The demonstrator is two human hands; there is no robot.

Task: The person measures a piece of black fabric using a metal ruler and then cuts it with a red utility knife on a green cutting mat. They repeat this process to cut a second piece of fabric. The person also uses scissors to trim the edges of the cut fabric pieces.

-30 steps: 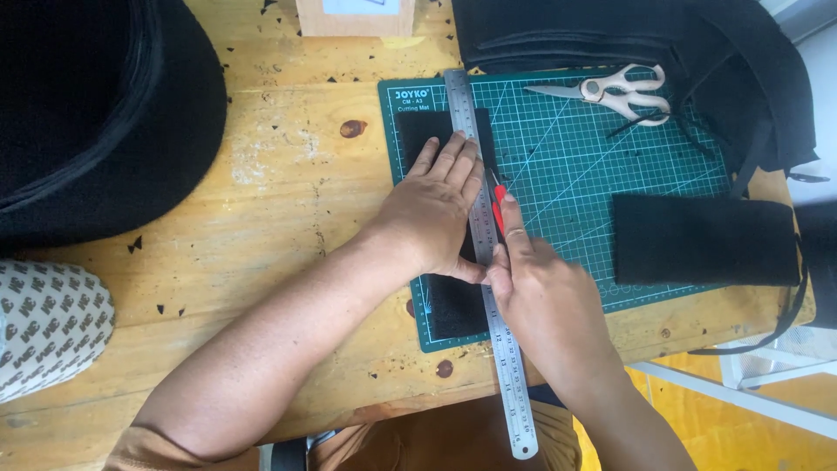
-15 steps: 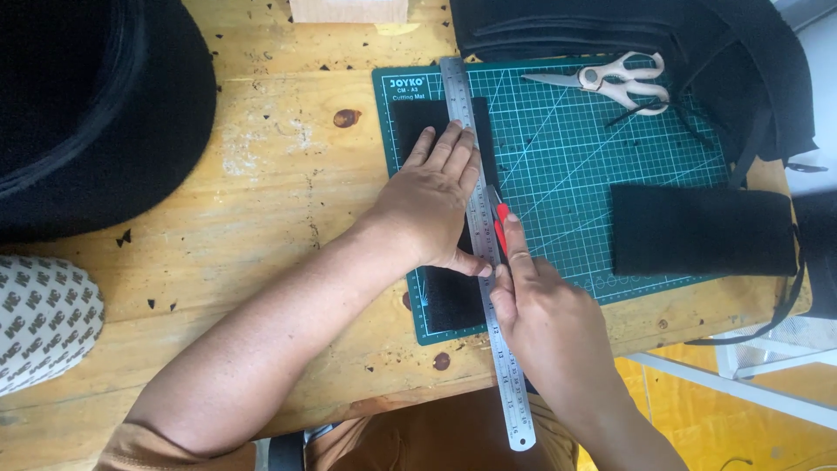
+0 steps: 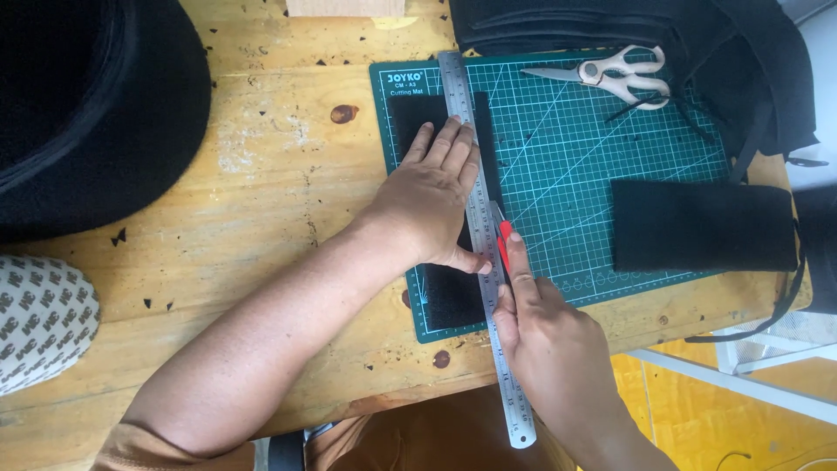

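Left hand [image 3: 433,205] flat, fingers spread, pressing ruler [image 3: 482,244] onto black fabric strip [image 3: 449,296]. Right hand [image 3: 545,336] closed around red knife [image 3: 503,244], blade against ruler edge, on green cutting mat [image 3: 567,148].

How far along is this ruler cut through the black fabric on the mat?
Done: a separate black fabric rectangle lies on the green cutting mat, scissors set aside at its top. In hand: the left hand presses the steel ruler onto the black strip while the right hand holds the red knife against the ruler's edge, about mid-strip. Left: I cannot tell which part of the strip is already cut.
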